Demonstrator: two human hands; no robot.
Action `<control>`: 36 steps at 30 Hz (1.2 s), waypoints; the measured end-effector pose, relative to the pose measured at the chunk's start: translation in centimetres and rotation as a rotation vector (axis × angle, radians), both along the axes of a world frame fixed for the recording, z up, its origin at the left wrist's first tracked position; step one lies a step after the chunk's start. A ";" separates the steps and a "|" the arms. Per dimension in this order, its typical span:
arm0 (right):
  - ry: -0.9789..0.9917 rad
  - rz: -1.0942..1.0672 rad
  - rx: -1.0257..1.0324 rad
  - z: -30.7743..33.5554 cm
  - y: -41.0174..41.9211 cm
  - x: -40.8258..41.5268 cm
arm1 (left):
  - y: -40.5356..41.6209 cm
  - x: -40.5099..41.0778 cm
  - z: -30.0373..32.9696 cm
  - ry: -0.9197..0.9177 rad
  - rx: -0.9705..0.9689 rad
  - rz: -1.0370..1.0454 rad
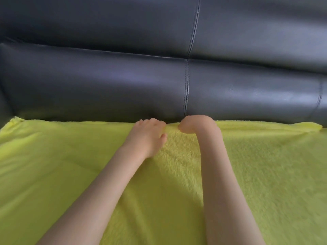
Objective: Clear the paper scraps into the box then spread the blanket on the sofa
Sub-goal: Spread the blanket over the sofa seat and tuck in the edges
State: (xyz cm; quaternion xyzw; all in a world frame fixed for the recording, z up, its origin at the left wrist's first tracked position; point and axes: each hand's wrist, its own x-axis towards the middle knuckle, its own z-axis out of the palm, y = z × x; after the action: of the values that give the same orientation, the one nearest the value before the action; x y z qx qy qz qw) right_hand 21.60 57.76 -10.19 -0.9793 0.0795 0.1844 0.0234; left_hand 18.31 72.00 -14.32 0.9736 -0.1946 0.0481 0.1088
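Observation:
A fluffy yellow blanket (256,174) lies spread over the seat of a dark leather sofa (106,82), its far edge along the foot of the backrest. My left hand (147,137) rests on that far edge near the middle, fingers curled over it and thumb pressed into the pile. My right hand (192,125) is just to its right, wrist bent sharply down, knuckles rounded, fingers curled under at the same edge and mostly hidden. A raised fold of the edge runs from this hand to the blanket's right corner (316,128). No paper scraps or box are in view.
The sofa backrest fills the upper half, with a vertical stitched seam (187,85) right behind my hands. The blanket's left corner (16,120) lies by the sofa's left armrest. Soft wrinkles cross the blanket's left side.

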 end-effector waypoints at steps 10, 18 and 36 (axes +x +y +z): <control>0.060 -0.113 0.064 -1.6 0.8 -0.1 | 0.2 1.2 -2.3 0.164 -0.146 -0.108; -0.085 -0.163 0.102 -3.7 1.4 0.1 | 0.3 1.3 -2.5 0.144 -0.148 -0.109; -0.180 -0.044 0.190 -2.3 2.0 0.0 | 1.2 2.2 -2.1 0.020 -0.248 0.040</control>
State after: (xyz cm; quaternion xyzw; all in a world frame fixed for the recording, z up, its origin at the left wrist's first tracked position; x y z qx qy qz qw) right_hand 21.56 59.78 -12.51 -0.9833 0.0807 0.1017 0.1273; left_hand 20.53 73.17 -16.41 0.9569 -0.1665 0.0640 0.2292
